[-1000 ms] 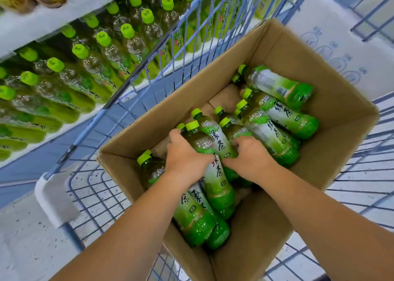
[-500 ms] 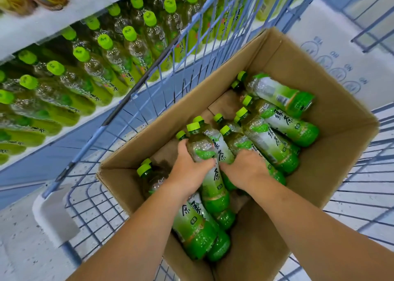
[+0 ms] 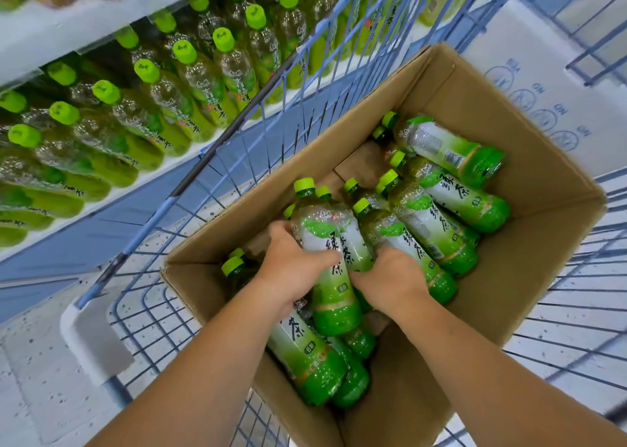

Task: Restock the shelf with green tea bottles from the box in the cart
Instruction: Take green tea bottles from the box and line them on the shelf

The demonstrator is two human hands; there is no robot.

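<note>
From my head camera, looking down: my left hand (image 3: 291, 270) is wrapped round a clear plastic green tea bottle (image 3: 334, 277) with a lime-green cap, a white-and-green label and black characters. My thumb lies across its shoulder and my fingers are curled behind it. The bottle is tilted, cap pointing away from me, and sits above the others inside the open brown cardboard box (image 3: 543, 253).

My right hand (image 3: 390, 277) is just beside it, touching the same bottle's right side, with the fingers curled down over the neighbouring bottle (image 3: 403, 239). The fingertips are hidden among the bottles, so I cannot see how far they close.

More loose bottles (image 3: 458, 199) of the same kind lie on their sides in the box, caps pointing towards the shelf; some are under my forearms.

The box sits in a blue wire cart (image 3: 237, 161). Beyond the cart's left side, the white store shelf (image 3: 51, 36) holds rows of shelved bottles (image 3: 190, 83) with lime-green caps. A white carton (image 3: 543, 83) with blue print lies past the box's far corner.
</note>
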